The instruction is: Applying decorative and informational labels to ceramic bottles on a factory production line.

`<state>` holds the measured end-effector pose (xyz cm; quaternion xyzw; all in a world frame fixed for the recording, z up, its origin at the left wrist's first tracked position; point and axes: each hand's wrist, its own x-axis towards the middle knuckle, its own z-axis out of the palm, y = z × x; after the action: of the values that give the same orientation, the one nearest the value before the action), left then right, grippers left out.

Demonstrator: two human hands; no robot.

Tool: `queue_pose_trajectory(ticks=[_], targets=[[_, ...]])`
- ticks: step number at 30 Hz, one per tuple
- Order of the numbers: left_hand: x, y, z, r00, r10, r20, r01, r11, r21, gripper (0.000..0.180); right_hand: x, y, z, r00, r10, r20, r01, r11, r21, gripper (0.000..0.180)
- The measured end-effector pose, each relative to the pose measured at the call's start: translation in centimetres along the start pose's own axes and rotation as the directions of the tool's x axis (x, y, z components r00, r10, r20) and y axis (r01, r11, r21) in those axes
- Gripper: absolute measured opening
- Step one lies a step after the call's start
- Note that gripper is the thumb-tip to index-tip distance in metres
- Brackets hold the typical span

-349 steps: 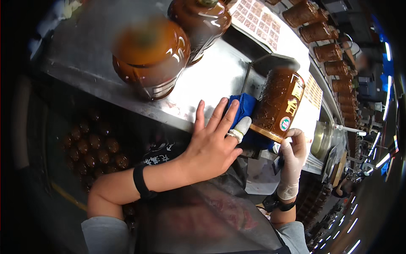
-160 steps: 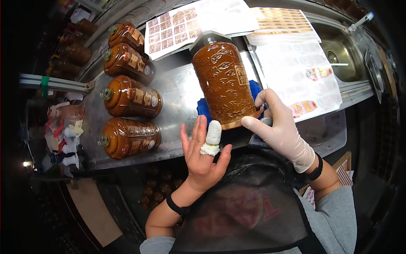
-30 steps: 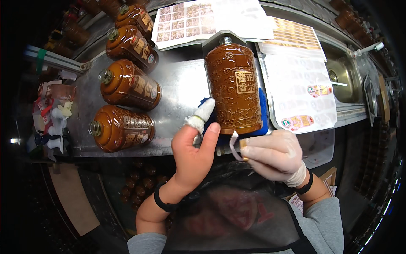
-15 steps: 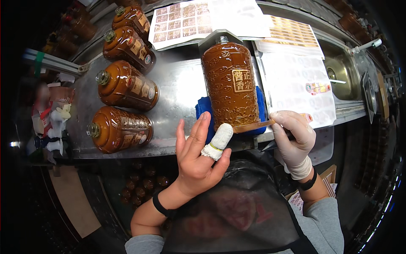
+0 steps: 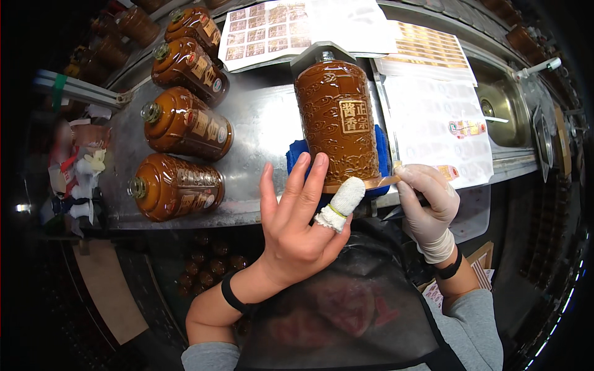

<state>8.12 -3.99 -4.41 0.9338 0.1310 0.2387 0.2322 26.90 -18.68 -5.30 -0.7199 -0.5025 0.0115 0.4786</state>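
Observation:
A large brown embossed glass bottle [image 5: 331, 117] lies on its side on a blue cloth [image 5: 382, 151], its base toward me and its neck in a grey holder [image 5: 303, 62]. Along the bottle's base runs a thin gold-brown label strip [image 5: 385, 182]. My right hand [image 5: 430, 201], in a white glove, pinches the strip's free right end. The bare left hand [image 5: 303, 226] has its fingers spread; its index finger, wrapped in a white cover [image 5: 348, 196], presses at the strip on the bottle's base. The other fingertips lie by the bottle's lower left side.
Several brown bottles [image 5: 185, 123] lie in a row at the left of the metal table [image 5: 257, 136]. Printed label sheets [image 5: 427, 123] cover the table's right side, with more sheets [image 5: 266, 31] at the back. Beyond them on the right is a sink [image 5: 504, 105].
My left hand has moved right along the bottle's base, its wrapped finger sliding along the strip. The right hand stays nearly in place, still holding the strip's end.

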Motion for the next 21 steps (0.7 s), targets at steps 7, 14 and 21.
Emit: queue_pose_trajectory(ticks=[7,14,21], targets=[[1.9,1.5,0.9,0.999,0.023,-0.045,-0.021,0.999,0.049,0.033,-0.5,0.2,0.8,0.997,0.076,-0.002,-0.076,0.996,0.043,0.021],[1.8,0.3,2.2,0.983,-0.078,-0.168,0.084,0.996,0.025,0.065,-0.4,-0.6,0.0,0.821,0.529,0.216,-0.565,0.807,0.173,0.023],[1.9,-2.0,3.3,0.978,-0.094,-0.185,0.069,0.988,-0.138,0.081,0.7,-0.3,0.2,0.667,0.664,0.338,-0.687,0.373,0.623,0.031]])
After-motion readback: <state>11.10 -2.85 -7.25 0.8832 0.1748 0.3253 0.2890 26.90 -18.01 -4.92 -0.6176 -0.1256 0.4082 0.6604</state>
